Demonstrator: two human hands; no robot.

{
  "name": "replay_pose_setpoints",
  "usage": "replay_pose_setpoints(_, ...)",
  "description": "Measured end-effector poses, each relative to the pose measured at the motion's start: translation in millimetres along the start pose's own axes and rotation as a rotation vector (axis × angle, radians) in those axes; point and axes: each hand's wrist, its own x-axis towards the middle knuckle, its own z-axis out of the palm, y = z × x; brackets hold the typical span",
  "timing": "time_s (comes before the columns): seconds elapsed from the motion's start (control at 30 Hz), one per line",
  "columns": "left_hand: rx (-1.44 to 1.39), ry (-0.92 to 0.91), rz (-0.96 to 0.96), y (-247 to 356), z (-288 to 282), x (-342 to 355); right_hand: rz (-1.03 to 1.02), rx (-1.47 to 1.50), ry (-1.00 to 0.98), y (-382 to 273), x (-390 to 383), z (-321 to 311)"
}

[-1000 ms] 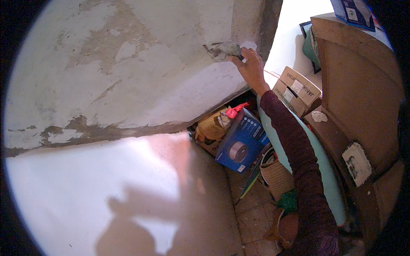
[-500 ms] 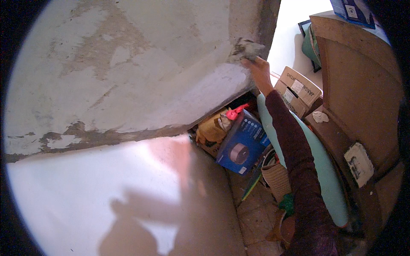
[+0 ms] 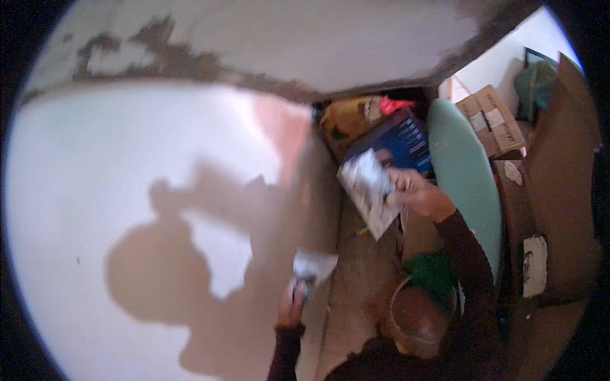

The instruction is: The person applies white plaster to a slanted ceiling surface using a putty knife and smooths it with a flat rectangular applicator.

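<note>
My right hand [image 3: 416, 197] grips a wide, flat scraper [image 3: 368, 197] with pale smears on its blade, in front of a blue box [image 3: 406, 143]. My left hand [image 3: 290, 307], lower down, is closed on a smaller putty knife [image 3: 314, 267], blurred by motion, in front of the lower white wall [image 3: 82, 190]. Along the top runs the patchy plastered surface [image 3: 286, 44], with grey streaks and bare spots. Neither blade clearly touches it.
A pale green board [image 3: 460, 165] stands on edge beside cardboard boxes [image 3: 492, 120] and a large brown panel [image 3: 556, 178]. A yellow bundle [image 3: 349, 117], a green item [image 3: 426, 267] and a round bucket [image 3: 419, 314] crowd the tiled floor [image 3: 349, 279].
My right hand has come down from the plastered surface with the scraper. My left hand with a putty knife has entered from below. The view has shifted, so that surface sits higher.
</note>
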Motion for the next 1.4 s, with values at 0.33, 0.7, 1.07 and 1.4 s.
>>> replay_pose_setpoints(0.33,-0.324,-0.170,0.016,95,-37,22,0.288,-0.103,0.207,29,0,83)
replay_pose_setpoints(0.7,-0.307,0.056,0.103,102,-20,4,-0.952,-1.431,0.394,0,-72,84)
replay_pose_setpoints(1.07,-0.090,0.037,0.269,104,-31,-5,-0.823,-1.280,0.430,-11,-72,150)
replay_pose_setpoints(1.4,0.025,0.031,0.337,69,-28,-25,-0.701,-0.818,0.841,-34,-62,83)
